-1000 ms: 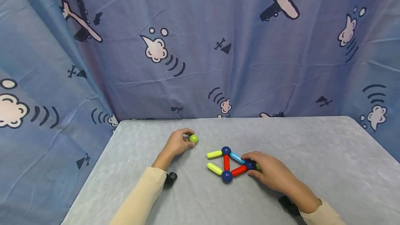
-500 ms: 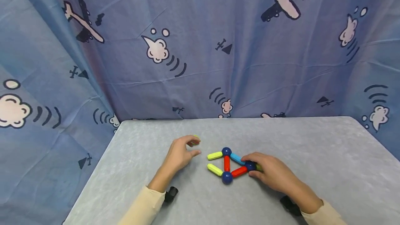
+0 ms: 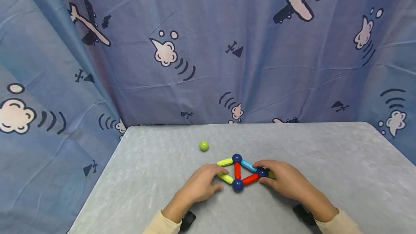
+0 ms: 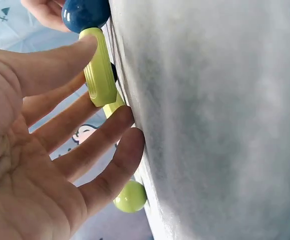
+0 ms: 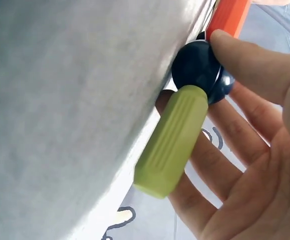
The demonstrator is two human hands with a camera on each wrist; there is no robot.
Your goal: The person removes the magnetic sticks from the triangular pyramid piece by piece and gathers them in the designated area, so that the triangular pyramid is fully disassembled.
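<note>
On the table, a flat frame of toy building rods and balls lies between my hands. A red rod (image 3: pixel 237 171), a second red rod (image 3: pixel 250 179) and a light-blue rod (image 3: pixel 249 165) form its triangle, with dark blue balls at the corners. Two yellow-green rods point left, the nearer rod (image 3: pixel 225 178) beside my left hand (image 3: pixel 199 183). That hand's fingers are spread and loosely bent around this rod's free end, thumb apart in the head view. My right hand (image 3: pixel 284 178) pinches the right corner ball (image 5: pixel 197 65) between thumb and fingers; a yellow-green rod (image 5: pixel 172 142) sticks out from it.
A lone green ball (image 3: pixel 204 146) rests on the table behind the left hand. The pale grey tabletop (image 3: pixel 325 151) runs back to a blue curtain (image 3: pixel 208 64) printed with planes. Dark wrist cameras sit under both wrists.
My left hand has let go of the green ball and come nearer and to the right, to the nearer yellow-green rod. The right hand keeps its pinch on the corner ball.
</note>
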